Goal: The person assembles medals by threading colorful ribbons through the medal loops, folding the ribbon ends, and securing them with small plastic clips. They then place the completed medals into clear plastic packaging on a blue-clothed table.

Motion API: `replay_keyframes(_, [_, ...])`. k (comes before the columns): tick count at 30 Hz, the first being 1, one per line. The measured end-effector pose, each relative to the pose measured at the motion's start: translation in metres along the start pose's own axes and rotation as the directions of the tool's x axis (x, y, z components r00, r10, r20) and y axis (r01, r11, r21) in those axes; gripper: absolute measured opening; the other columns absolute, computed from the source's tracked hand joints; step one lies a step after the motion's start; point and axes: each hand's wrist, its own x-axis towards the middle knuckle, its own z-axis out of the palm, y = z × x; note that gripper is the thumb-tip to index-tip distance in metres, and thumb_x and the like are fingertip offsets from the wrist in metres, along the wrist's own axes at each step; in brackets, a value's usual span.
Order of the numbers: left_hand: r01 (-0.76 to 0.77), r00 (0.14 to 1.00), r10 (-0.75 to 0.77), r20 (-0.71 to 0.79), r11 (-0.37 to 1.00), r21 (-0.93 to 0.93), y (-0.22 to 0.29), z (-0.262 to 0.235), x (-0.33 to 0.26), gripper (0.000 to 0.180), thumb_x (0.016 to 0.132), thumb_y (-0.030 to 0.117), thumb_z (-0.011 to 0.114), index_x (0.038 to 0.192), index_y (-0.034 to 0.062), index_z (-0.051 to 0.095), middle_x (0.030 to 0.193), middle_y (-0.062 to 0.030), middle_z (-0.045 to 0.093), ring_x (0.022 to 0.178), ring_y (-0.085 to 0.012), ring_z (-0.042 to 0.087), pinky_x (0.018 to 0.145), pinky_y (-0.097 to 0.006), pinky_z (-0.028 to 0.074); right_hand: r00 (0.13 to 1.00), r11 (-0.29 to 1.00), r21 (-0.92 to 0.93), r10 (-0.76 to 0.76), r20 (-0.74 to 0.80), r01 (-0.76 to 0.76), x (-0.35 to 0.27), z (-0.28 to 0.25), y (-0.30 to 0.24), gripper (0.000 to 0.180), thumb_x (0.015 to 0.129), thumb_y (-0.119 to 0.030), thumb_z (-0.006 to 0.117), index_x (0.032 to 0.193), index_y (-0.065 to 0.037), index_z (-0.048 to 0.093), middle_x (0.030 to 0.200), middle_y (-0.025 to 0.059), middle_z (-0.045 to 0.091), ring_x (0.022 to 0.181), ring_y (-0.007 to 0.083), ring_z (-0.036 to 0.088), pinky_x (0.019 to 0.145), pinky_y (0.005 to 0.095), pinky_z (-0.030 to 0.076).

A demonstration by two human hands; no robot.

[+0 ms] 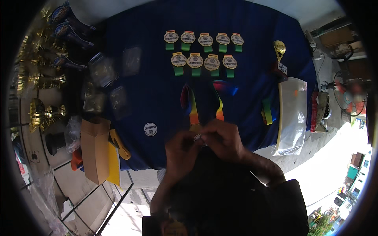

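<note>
Evidently the work is well advanced, though not complete. At left, a loose disc (150, 129), white and printed, lies flat on the blue cloth (141, 90), apart from any medal, and may be counted as remaining. At centre, beyond the hands, nine medals stand in two rows, five in the upper row (206, 39) and four in the lower row (195, 61); each shows a pale printed face, with green ribbon below it, and these are judged done. Nearer, a left ribbon (193, 110) runs down to a gold medal (195, 128), partly hidden at the fingers; just right of it a right ribbon (219, 108) descends to the other hand, its far end out of sight. Farther right, a green-and-yellow ribbon (268, 112) lies near the clear bag (292, 114); whether it bears a medal cannot be told. Of the hands, the left hand (182, 151) is curled, thumb and fingers pinching a small white disc (197, 137) just below the gold medal. The right hand (224, 141) is likewise curled, its fingertips closed at that disc's edge; whether the disc is fixed to the medal is hidden.
</note>
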Motion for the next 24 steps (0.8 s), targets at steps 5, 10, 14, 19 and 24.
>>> replay_keyframes(5, [0.052, 0.998, -0.043, 0.038, 0.967, -0.251, 0.001, 0.005, -0.002, 0.024, 0.095, -0.007, 0.068, 0.119, -0.0077, 0.065, 0.103, -0.0123, 0.075, 0.095, -0.0142, 0.072, 0.084, -0.026, 0.058, 0.996, 0.985, -0.158, -0.077, -0.039, 0.070, -0.001, -0.009, -0.005, 0.024, 0.087, 0.010, 0.071, 0.110, 0.003, 0.068, 0.098, 0.0146, 0.070, 0.089, 0.0207, 0.074, 0.074, 0.0299, 0.060])
replay_keyframes(10, [0.009, 0.998, -0.026, -0.049, 0.950, -0.312, 0.005, 0.009, 0.000, 0.024, 0.096, -0.010, 0.064, 0.120, -0.0093, 0.065, 0.105, -0.0141, 0.075, 0.097, -0.0153, 0.072, 0.083, -0.026, 0.059, 0.943, 0.875, -0.423, -0.310, -0.118, 0.235, 0.006, -0.005, -0.006, 0.029, 0.084, 0.010, 0.073, 0.112, 0.001, 0.071, 0.103, 0.0155, 0.068, 0.086, 0.0239, 0.074, 0.072, 0.0310, 0.061])
replay_keyframes(14, [-0.044, 0.996, 0.013, -0.093, 0.939, -0.341, 0.009, 0.013, -0.003, 0.022, 0.096, -0.010, 0.064, 0.118, -0.0094, 0.066, 0.104, -0.0141, 0.075, 0.094, -0.0138, 0.072, 0.081, -0.025, 0.059, 0.926, 0.833, -0.493, -0.355, -0.128, 0.251, 0.003, -0.002, -0.011, 0.032, 0.083, 0.007, 0.074, 0.114, -0.002, 0.072, 0.108, 0.0129, 0.067, 0.084, 0.0268, 0.072, 0.069, 0.0353, 0.059])
replay_keyframes(19, [-0.095, 0.989, 0.062, -0.131, 0.959, -0.268, 0.010, 0.014, -0.005, 0.023, 0.094, -0.009, 0.068, 0.117, -0.0076, 0.067, 0.098, -0.0123, 0.074, 0.085, -0.0134, 0.071, 0.075, -0.026, 0.058, 0.952, 0.837, -0.499, -0.298, -0.071, 0.225, 0.005, -0.004, -0.016, 0.031, 0.082, 0.007, 0.075, 0.112, -0.002, 0.073, 0.107, 0.0135, 0.067, 0.085, 0.0274, 0.074, 0.069, 0.0356, 0.059])
replay_keyframes(24, [-0.086, 0.988, 0.041, -0.147, 0.945, -0.315, 0.011, 0.018, -0.006, 0.022, 0.094, -0.009, 0.068, 0.116, -0.0076, 0.066, 0.099, -0.0134, 0.075, 0.085, -0.0141, 0.072, 0.075, -0.026, 0.059, 0.944, 0.834, -0.496, -0.321, -0.078, 0.242, 0.006, -0.006, -0.020, 0.031, 0.081, 0.006, 0.076, 0.111, -0.002, 0.072, 0.106, 0.0133, 0.068, 0.085, 0.0270, 0.074, 0.069, 0.0362, 0.060])
